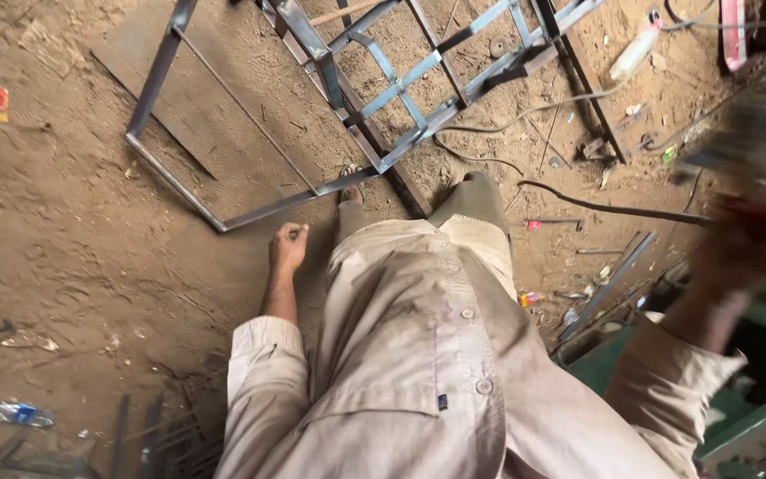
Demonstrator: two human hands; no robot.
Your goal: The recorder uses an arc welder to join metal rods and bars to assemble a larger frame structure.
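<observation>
I look down my beige shirt at a dirt floor. My left hand hangs at my side, fingers curled around a thin rod-like piece. My right hand is raised at the right edge and blurred by motion; it grips a dark, flat tool with some red on it, whose kind I cannot make out. A welded steel frame of square tubing lies on the ground ahead of my feet.
Cables snake over the dirt right of the frame. A white plastic bottle lies at the top right. Scrap metal strips and a green bench stand on the right. Metal offcuts lie at the bottom left.
</observation>
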